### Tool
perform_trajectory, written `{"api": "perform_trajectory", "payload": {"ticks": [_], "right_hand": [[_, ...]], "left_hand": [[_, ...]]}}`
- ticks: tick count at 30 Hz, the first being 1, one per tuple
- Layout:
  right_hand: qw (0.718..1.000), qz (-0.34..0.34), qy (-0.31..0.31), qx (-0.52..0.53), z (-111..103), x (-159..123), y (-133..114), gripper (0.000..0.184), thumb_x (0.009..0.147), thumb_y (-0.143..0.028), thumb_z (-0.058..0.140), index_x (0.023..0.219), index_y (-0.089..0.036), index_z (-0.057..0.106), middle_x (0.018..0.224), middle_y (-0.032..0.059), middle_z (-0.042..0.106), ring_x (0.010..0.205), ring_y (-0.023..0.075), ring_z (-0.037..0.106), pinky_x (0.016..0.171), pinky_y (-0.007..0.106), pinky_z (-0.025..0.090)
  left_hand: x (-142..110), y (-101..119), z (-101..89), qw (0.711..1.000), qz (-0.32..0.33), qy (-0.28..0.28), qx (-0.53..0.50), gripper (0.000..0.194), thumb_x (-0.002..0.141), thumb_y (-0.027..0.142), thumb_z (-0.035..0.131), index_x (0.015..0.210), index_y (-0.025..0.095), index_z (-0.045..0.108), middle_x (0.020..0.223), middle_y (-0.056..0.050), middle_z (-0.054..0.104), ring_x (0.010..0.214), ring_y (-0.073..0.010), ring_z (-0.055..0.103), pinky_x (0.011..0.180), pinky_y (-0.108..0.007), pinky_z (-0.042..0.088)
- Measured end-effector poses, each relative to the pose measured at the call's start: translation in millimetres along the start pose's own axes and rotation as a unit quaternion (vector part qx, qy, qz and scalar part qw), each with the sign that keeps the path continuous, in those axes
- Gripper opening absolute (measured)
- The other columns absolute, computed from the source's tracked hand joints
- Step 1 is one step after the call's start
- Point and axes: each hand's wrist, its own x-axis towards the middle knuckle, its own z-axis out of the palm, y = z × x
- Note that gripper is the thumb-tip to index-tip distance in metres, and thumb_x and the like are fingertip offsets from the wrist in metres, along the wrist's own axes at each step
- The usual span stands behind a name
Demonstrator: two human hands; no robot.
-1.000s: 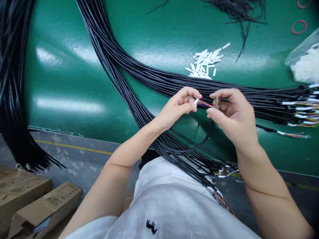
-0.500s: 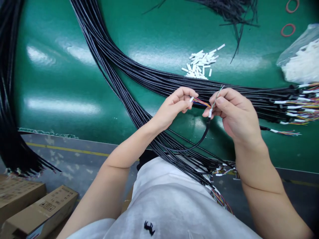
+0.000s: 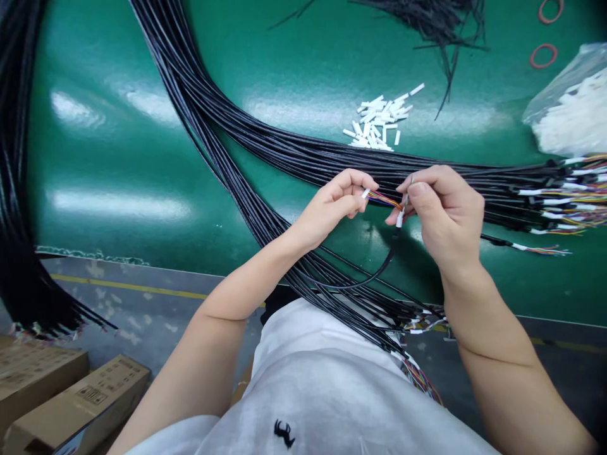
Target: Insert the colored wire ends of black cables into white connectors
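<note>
A small white piece sits at the end of several coloured wires, pinched between thumb and fingers of my left hand; whether it is a tube or a connector I cannot tell. Those wires run right to a white sleeve at the end of a black cable, which curves down and left. My right hand is closed, thumb against forefinger, on thin greenish wires that rise from the same sleeve. Its other fingers lie behind the sleeve. Both hands are above the green table.
A thick bundle of black cables crosses the table behind my hands; another bundle slants toward my body. White tubes lie in a pile, near a plastic bag of white pieces. Cardboard boxes stand on the floor at left.
My right hand has turned and pinched the thin greenish wires, bringing the white sleeve into sight. Since half a second ago their tips have dropped lower. My left hand keeps its pinch.
</note>
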Motion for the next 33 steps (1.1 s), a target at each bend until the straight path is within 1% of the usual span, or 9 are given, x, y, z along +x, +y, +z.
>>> {"api": "perform_trajectory", "payload": {"ticks": [3, 6, 10, 13, 18, 21, 26, 31, 33], "right_hand": [[0.999, 0.027, -0.019, 0.035, -1.0, 2.3, 3.0, 0.025, 0.101, -0.050, 0.066, 0.090, -0.027, 0.067, 0.081, -0.0015, 0.064, 0.057, 0.0144, 0.069, 0.049, 0.029, 0.050], [0.987, 0.089, -0.064, 0.114, -2.6, 6.9, 2.8, 0.032, 0.097, -0.056, 0.071, 0.088, -0.026, 0.065, 0.075, -0.0036, 0.059, 0.053, 0.0130, 0.065, 0.047, 0.027, 0.050], [0.966, 0.159, -0.096, 0.180, -4.0, 12.3, -3.2, 0.040, 0.087, -0.060, 0.079, 0.082, -0.025, 0.061, 0.075, -0.0041, 0.057, 0.054, 0.0115, 0.060, 0.052, 0.027, 0.054], [0.952, 0.178, -0.148, 0.201, -6.0, 15.3, -6.7, 0.041, 0.088, -0.058, 0.077, 0.077, -0.024, 0.058, 0.074, -0.0031, 0.056, 0.056, 0.0117, 0.057, 0.055, 0.028, 0.054], [0.931, 0.224, -0.208, 0.202, -9.9, 17.9, -7.3, 0.046, 0.081, -0.057, 0.085, 0.067, -0.020, 0.061, 0.070, -0.0011, 0.057, 0.057, 0.0118, 0.056, 0.055, 0.029, 0.052], [0.935, 0.222, -0.207, 0.182, -9.7, 17.4, -8.2, 0.048, 0.076, -0.059, 0.090, 0.065, -0.019, 0.065, 0.066, -0.0012, 0.058, 0.056, 0.0109, 0.056, 0.053, 0.026, 0.049], [0.942, 0.214, -0.205, 0.157, -6.7, 14.8, -8.9, 0.049, 0.077, -0.059, 0.090, 0.064, -0.018, 0.065, 0.063, -0.0016, 0.058, 0.055, 0.0102, 0.055, 0.053, 0.025, 0.047], [0.971, 0.127, -0.151, 0.134, -5.3, 8.3, -4.4, 0.033, 0.087, -0.055, 0.083, 0.094, -0.025, 0.071, 0.078, -0.0047, 0.063, 0.059, 0.0107, 0.062, 0.058, 0.026, 0.053], [0.984, 0.095, -0.120, 0.096, -4.5, 5.8, -2.8, 0.029, 0.087, -0.049, 0.085, 0.095, -0.026, 0.069, 0.081, -0.0058, 0.063, 0.059, 0.0097, 0.063, 0.059, 0.026, 0.053]], "left_hand": [[0.0, 0.1, 1.0, 1.000, -0.002, -0.001, -0.002, 0.022, 0.078, 0.025, 0.069, 0.098, 0.019, 0.066, 0.074, 0.004, 0.054, 0.066, -0.0070, 0.046, 0.061, -0.023, 0.038], [0.0, 0.6, 1.4, 1.000, -0.003, -0.003, -0.005, 0.022, 0.078, 0.026, 0.072, 0.097, 0.019, 0.066, 0.074, 0.004, 0.054, 0.066, -0.0069, 0.046, 0.061, -0.023, 0.038], [-0.6, 1.7, 1.4, 1.000, -0.003, -0.004, -0.013, 0.022, 0.078, 0.028, 0.074, 0.096, 0.019, 0.067, 0.075, 0.004, 0.054, 0.067, -0.0069, 0.046, 0.061, -0.022, 0.038], [-1.0, 2.7, 1.8, 0.999, -0.009, -0.013, -0.033, 0.022, 0.078, 0.029, 0.075, 0.095, 0.019, 0.066, 0.075, 0.004, 0.054, 0.066, -0.0063, 0.046, 0.061, -0.022, 0.039], [-3.0, 3.2, 4.0, 0.998, -0.017, -0.041, -0.039, 0.034, 0.083, 0.048, 0.081, 0.096, 0.021, 0.065, 0.076, 0.003, 0.054, 0.064, -0.0066, 0.046, 0.061, -0.024, 0.041], [-6.0, 2.4, 5.2, 0.999, 0.025, -0.037, 0.022, 0.043, 0.081, 0.058, 0.084, 0.096, 0.022, 0.065, 0.079, 0.002, 0.060, 0.068, -0.0079, 0.051, 0.066, -0.025, 0.044], [-9.3, 0.2, 5.2, 0.988, 0.103, -0.026, 0.115, 0.040, 0.086, 0.058, 0.079, 0.093, 0.021, 0.068, 0.085, 0.000, 0.065, 0.074, -0.0092, 0.054, 0.070, -0.027, 0.044], [-7.1, 0.0, 4.6, 0.984, 0.113, 0.015, 0.135, 0.043, 0.089, 0.063, 0.074, 0.087, 0.020, 0.067, 0.085, 0.000, 0.064, 0.074, -0.0103, 0.053, 0.071, -0.028, 0.043], [-6.6, 0.5, 4.5, 0.985, 0.110, 0.016, 0.131, 0.044, 0.088, 0.064, 0.075, 0.087, 0.020, 0.067, 0.085, 0.000, 0.064, 0.074, -0.0104, 0.053, 0.071, -0.028, 0.043]]}}
